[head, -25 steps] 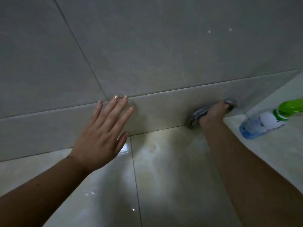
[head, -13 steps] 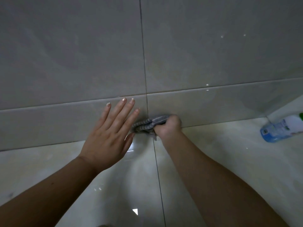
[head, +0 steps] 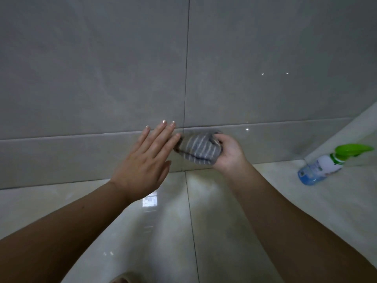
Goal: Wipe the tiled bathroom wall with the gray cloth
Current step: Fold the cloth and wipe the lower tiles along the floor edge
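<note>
Head view, looking down at the foot of the wall, gray tiles with dark grout lines. A low skirting band runs along its base where it meets the glossy pale floor.

Right hand: palm turned up and toward the camera, fingers curled around the cloth. The cloth is gray with thin pale stripes, bunched into a wad, and sits in front of the skirting band just right of the vertical grout line (whether it touches the tile at this instant cannot be told; its upper edge is blurred).

Left hand: open, fingers straight and close together, back of hand to camera. Fingertips reach the top edge of the skirting band; the index finger lies just beside the cloth's left end. Holds nothing.

Spray bottle: lying on its side on the floor near the right corner, green trigger head, white label, blue liquid. Well apart from both hands.
</note>
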The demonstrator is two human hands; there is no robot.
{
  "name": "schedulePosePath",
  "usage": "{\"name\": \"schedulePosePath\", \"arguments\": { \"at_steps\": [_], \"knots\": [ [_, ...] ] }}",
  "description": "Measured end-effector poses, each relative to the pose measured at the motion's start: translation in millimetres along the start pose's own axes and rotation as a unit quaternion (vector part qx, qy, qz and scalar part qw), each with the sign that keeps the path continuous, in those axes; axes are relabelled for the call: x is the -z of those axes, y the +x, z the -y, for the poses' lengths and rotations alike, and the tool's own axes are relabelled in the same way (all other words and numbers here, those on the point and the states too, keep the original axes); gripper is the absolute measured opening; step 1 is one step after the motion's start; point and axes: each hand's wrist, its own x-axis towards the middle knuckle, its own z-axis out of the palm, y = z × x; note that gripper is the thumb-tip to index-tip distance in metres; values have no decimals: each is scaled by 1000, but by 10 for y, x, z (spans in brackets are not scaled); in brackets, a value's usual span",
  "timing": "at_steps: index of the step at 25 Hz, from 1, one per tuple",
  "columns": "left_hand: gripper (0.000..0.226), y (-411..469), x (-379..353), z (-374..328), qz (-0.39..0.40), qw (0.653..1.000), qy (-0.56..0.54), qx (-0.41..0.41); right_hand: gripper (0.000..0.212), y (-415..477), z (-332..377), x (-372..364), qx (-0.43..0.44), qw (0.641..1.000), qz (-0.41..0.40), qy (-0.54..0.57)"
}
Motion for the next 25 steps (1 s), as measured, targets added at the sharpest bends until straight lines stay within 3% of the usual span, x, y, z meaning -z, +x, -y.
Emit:
{"name": "schedulePosePath", "arguments": {
  "at_steps": [3,4,5,7,9,12,15,17,20,25],
  "knots": [
    [60,223,211,-292,5,988,-129,87,42,-353,303,275,50,998,26,-11],
    [58,322,270,-431,17,965,-216,149,45,-472,418,334,69,997,31,-26],
    [57,423,343,-583,41,919,-322,226,45,-575,522,370,79,995,34,-51],
    [54,640,441,-868,114,761,-535,348,27,-759,709,399,91,989,33,-111],
    [54,853,450,-1099,143,624,-662,390,27,-912,883,429,118,978,25,-172],
    [51,1173,368,-1289,164,509,-747,395,34,-1101,1120,509,119,970,26,-212],
    [32,1424,322,-1481,186,407,-804,392,33,-1195,1300,743,66,976,31,-207],
    [22,1506,254,-1605,203,371,-823,380,27,-1213,1388,949,47,978,17,-203],
    [18,1577,73,-1708,185,363,-829,383,22,-1162,1456,1274,70,982,-22,-176],
    [27,1576,-150,-1808,155,434,-776,429,34,-974,1393,1659,136,961,-31,-238]
  ]
}}
